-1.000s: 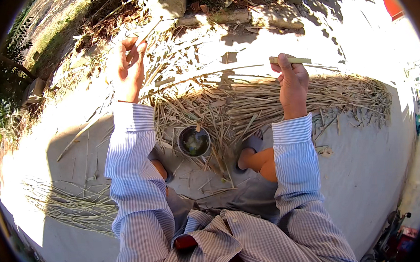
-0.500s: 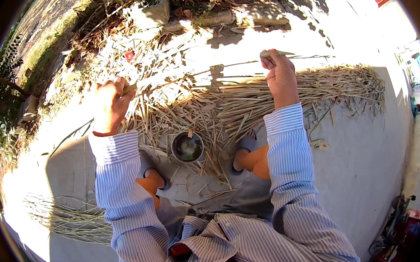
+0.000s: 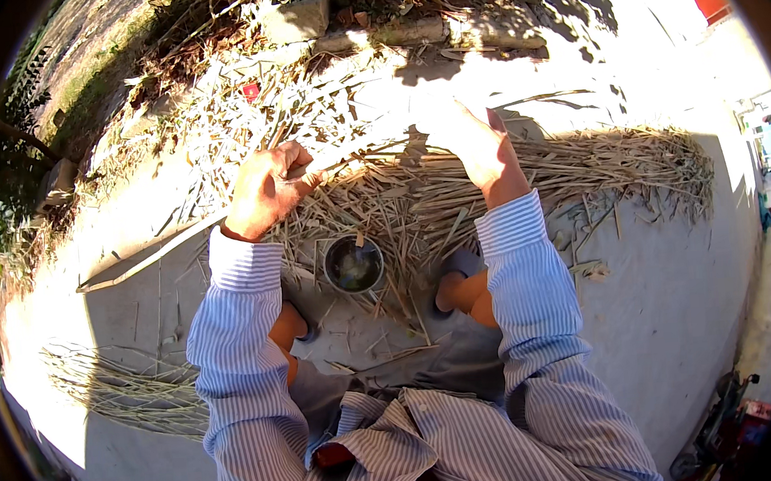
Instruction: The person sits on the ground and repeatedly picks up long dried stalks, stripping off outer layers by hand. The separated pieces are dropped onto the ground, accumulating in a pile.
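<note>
My left hand [image 3: 273, 188] is closed around a long dry stalk [image 3: 158, 254]. One end of the stalk reaches down to the left past my wrist. To the right it runs from my fingers toward my other hand, paling in the glare. My right hand [image 3: 491, 157] appears closed on the stalk's far part, its fingertips washed out by sunlight. A thin dark strip [image 3: 545, 96] shows just beyond that hand. Under both hands lies a broad heap of dry stalks [image 3: 523, 166]. Between my feet stands a round pot [image 3: 353, 264] with murky liquid and a small stick in it.
A lattice of woven strips [image 3: 128, 397] lies on the concrete at lower left. Stone blocks [image 3: 297, 19] edge the ground at the far side. A small red scrap [image 3: 252, 92] sits among the litter. Machinery [image 3: 730, 431] stands at lower right.
My hands have come closer together, the left moving right and the right slightly left. More of the stalk now trails to the left of my left hand.
</note>
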Demonstrator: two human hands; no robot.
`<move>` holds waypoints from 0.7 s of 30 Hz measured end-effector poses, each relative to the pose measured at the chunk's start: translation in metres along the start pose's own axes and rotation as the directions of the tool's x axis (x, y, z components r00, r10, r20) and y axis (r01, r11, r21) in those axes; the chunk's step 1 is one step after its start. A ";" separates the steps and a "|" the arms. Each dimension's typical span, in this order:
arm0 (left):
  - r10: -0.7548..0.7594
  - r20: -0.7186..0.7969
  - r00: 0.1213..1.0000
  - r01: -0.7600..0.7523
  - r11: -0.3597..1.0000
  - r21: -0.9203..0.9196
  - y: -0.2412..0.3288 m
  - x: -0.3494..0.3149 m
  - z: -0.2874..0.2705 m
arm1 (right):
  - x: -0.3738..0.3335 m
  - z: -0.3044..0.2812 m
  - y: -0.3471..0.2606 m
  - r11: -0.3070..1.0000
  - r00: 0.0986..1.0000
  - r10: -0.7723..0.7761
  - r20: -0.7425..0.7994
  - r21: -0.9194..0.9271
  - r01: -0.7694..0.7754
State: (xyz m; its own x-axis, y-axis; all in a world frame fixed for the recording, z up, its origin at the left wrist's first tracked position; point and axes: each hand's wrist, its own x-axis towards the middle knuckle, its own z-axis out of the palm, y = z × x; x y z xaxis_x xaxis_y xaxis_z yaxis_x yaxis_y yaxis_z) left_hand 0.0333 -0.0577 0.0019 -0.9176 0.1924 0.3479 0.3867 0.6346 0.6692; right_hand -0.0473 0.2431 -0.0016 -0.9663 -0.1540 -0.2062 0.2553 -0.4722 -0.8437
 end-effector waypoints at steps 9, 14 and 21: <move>-0.049 0.034 0.998 0.052 0.994 -0.094 0.037 0.006 0.015 | -0.010 0.017 -0.009 0.978 0.989 -0.148 0.002 -0.149 0.147; 0.132 -0.195 0.972 -0.077 0.961 0.267 0.048 0.019 0.058 | -0.017 0.038 0.023 0.966 0.966 -0.221 0.134 -0.110 0.236; -0.307 -0.198 0.931 0.190 0.871 -0.454 0.045 0.021 0.070 | -0.014 0.042 0.028 0.962 0.955 -0.224 0.195 -0.115 0.249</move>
State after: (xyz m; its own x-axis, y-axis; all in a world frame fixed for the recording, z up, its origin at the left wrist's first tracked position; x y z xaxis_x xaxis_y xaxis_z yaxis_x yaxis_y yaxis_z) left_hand 0.0247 0.0274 -0.0066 -0.9547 -0.1636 0.2488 0.2039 0.2495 0.9467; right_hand -0.0255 0.1954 -0.0013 -0.9734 -0.2110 0.0889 0.0011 -0.3923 -0.9198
